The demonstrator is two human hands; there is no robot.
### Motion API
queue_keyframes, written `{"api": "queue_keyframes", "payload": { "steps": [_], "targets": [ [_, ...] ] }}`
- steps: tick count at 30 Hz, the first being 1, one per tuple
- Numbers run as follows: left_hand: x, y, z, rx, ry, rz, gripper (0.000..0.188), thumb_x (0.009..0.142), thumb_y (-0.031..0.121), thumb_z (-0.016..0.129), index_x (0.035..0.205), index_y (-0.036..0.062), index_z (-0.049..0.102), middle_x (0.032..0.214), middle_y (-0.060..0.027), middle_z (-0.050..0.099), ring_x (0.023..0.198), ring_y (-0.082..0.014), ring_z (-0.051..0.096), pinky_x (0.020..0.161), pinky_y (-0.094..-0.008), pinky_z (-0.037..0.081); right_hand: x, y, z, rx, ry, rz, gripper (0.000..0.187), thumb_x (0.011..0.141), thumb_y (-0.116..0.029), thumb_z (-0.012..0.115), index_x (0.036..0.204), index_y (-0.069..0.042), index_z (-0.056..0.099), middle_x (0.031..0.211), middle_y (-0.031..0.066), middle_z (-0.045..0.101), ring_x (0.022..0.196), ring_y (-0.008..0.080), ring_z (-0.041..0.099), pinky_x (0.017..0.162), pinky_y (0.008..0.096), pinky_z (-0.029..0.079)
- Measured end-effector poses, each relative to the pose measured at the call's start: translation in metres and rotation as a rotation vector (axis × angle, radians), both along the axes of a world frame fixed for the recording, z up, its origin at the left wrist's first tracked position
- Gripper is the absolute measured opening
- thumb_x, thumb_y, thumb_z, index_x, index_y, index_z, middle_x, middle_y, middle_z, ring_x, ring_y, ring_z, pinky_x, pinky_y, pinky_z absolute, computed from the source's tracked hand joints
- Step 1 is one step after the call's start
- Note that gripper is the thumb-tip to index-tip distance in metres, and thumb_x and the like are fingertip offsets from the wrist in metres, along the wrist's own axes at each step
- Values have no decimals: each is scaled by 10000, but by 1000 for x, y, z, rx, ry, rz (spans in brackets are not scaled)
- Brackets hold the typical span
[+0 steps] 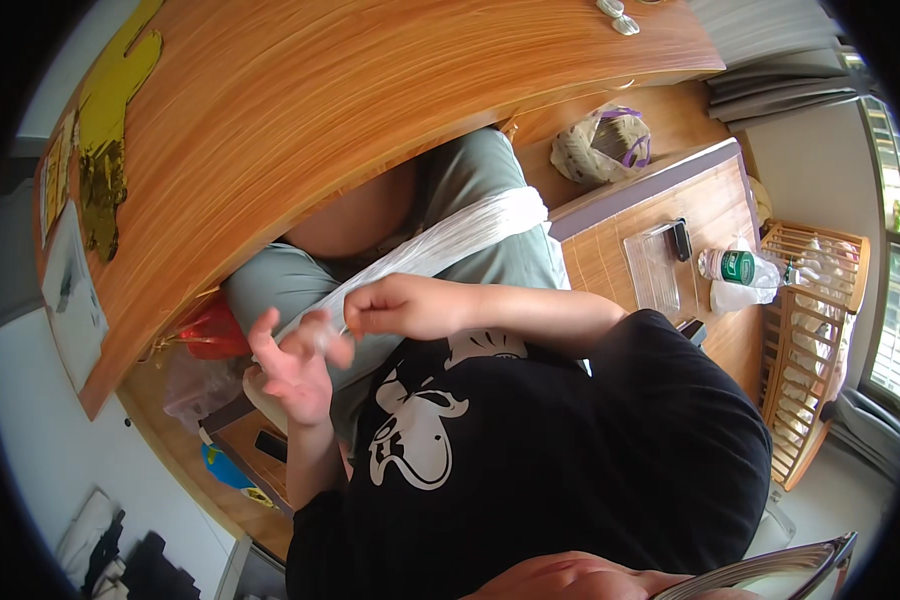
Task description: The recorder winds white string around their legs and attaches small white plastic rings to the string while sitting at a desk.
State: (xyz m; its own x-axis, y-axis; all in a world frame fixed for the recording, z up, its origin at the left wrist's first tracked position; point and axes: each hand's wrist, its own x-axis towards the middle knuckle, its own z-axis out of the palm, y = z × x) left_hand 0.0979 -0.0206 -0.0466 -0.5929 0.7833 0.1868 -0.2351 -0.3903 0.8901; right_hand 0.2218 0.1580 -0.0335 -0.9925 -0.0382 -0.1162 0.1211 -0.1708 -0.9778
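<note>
White strip, just one, crosses two thighs; left hand spread, right hand curled, its hold unclear

The room is bright with daylight, which comes in from the window on the right, where the panes burn out to white. The far end of the white plastic bundle is nearly overexposed, while the black T-shirt keeps little detail and the space under the bench falls into shadow. Motion blur softens the fingers of the left grip; the right grip looks crisper. Fisheye distortion bows the bench's edge, and the corners go black.
</note>
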Motion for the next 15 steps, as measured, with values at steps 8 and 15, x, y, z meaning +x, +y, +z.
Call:
{"api": "queue_keyframes", "payload": {
  "steps": [8,15],
  "targets": [
    [1,25,8,-89,682,83,746,966,598,396,1427,24,268,763,-50,654,700,-179,569,1042,-414,281,1,-6,9,69,42,-33,174,995,-170,497,883,-45,543,771,-40,501,697,88,465,661,251,408],
    [-13,12,-1,-429,866,-28,853,930,696,341,1451,33,219,1080,-172,623,1007,-248,564,1063,-429,292,4,-8,11,-368,29,-1,167,1006,-140,470,887,-35,525,784,-12,496,653,75,448,618,216,389]
  ]
}}
